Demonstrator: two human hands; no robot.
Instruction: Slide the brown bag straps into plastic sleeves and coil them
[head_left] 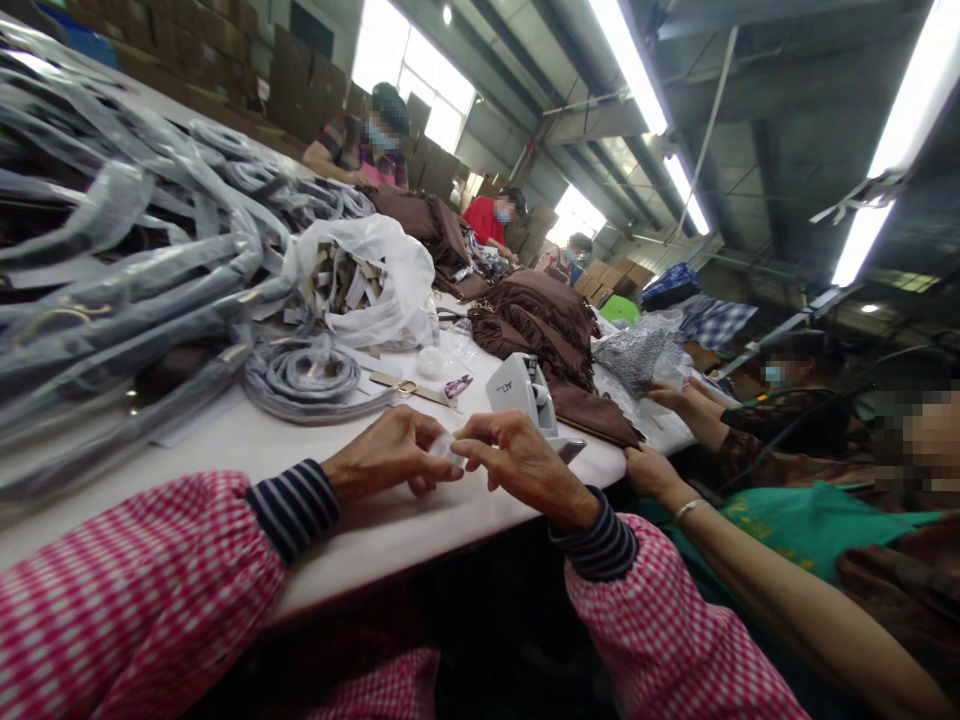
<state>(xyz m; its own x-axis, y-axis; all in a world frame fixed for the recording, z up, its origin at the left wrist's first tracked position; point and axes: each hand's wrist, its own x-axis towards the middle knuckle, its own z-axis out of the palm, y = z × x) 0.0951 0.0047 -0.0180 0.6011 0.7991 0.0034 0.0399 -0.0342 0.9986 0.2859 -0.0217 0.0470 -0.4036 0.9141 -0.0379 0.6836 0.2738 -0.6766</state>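
Between my fingertips, above the white table (341, 540), is a small translucent piece of plastic (444, 449); its exact kind does not show. My left hand (382, 455) pinches it from one side, with the fingers curled. On the other side my right hand (525, 462) closes thumb and forefinger at its edge. A white tape dispenser (514, 385) stands just behind my right hand. Beyond my left hand lie a coiled grey strap in clear wrap (311, 375), a flat strip with a ring (420, 390) and small pink-handled snips (457, 386).
Wrapped straps (127, 290) heap up on the left. A white plastic bag (405, 275) holds beige pieces. Fringed brown bags (525, 320) are piled mid-table. At right, a co-worker's hand (652, 472) touches a brown bag, close to my right arm. Other people work farther back.
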